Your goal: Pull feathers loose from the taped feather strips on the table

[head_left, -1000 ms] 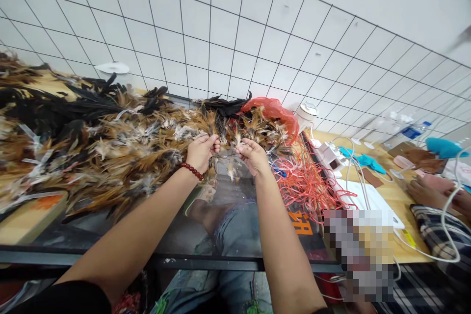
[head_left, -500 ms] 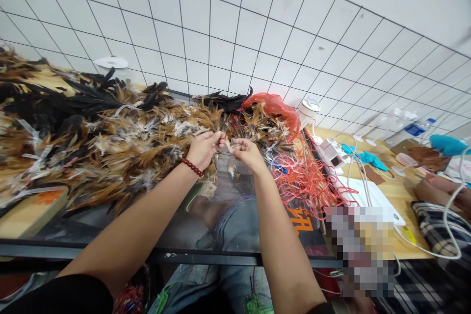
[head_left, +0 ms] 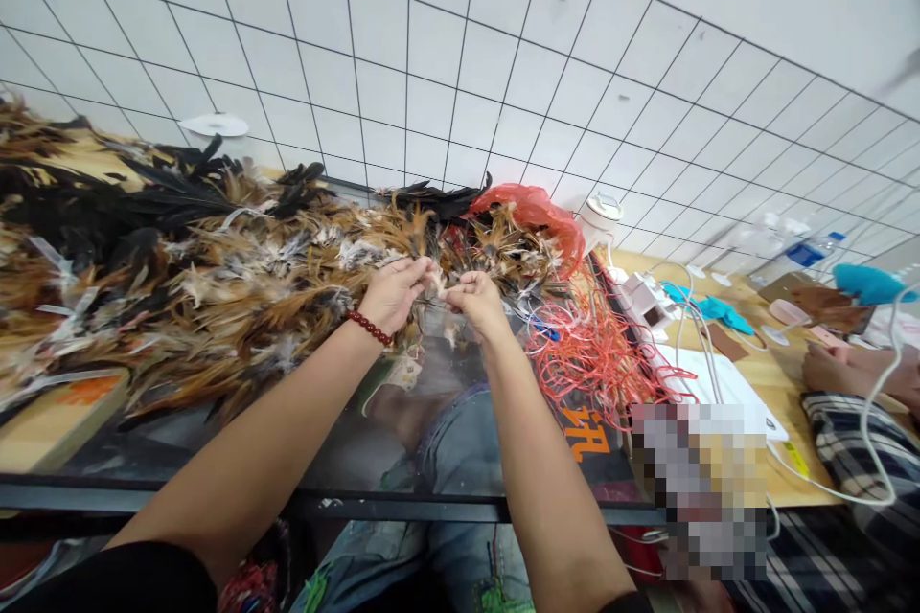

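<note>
At the left, a box is set in front of a pile of feathers, by which much of the table is covered. A bracelet is worn on the wrist of the left hand. Its fingers are bunched at a small feather; whether it is gripped by them cannot be told. The feather is held between the hands, pinched by the fingers of the right hand. Farther right, red string is heaped and a co-worker's hand is seen.
</note>
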The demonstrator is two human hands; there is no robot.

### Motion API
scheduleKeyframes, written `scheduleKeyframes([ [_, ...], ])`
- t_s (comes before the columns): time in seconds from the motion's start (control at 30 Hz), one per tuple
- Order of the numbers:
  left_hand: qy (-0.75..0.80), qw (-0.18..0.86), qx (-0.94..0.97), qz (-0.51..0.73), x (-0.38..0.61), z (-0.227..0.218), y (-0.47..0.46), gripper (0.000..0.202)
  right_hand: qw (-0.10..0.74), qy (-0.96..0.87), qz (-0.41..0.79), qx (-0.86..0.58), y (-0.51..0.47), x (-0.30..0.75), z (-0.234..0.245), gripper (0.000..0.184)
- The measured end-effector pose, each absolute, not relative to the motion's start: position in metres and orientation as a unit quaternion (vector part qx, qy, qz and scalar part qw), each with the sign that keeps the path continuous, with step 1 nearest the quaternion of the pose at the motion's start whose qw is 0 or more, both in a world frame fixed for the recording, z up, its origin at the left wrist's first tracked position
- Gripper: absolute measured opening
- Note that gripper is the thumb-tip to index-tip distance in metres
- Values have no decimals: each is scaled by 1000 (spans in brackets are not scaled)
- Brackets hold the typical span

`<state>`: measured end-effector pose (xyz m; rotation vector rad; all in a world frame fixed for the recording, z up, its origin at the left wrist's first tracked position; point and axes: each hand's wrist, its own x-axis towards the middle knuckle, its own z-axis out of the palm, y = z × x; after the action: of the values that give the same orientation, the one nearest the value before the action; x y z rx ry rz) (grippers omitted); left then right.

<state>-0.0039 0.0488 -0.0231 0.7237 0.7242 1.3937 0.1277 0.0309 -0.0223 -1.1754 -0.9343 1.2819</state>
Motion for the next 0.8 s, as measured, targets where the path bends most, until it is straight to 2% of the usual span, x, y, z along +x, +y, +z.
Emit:
scheduleKeyframes([
  [0.1,345,622,272,648,-8,-21,51,24,615,-326,529,-486,34,131,-23,49],
  [0.2,387,627,282,615,-5,-22,48,24,644,-285,551,-447,34,132,-21,52],
  [0.33,371,669,340,547,2,-24,41,30,614,-295,593,-429,29,129,-17,56],
  [0.57,325,670,388,544,5,-24,40,37,594,-305,602,-438,24,128,-11,58],
  [0.8,359,652,384,546,5,-22,39,35,589,-381,540,-466,30,135,-18,53],
])
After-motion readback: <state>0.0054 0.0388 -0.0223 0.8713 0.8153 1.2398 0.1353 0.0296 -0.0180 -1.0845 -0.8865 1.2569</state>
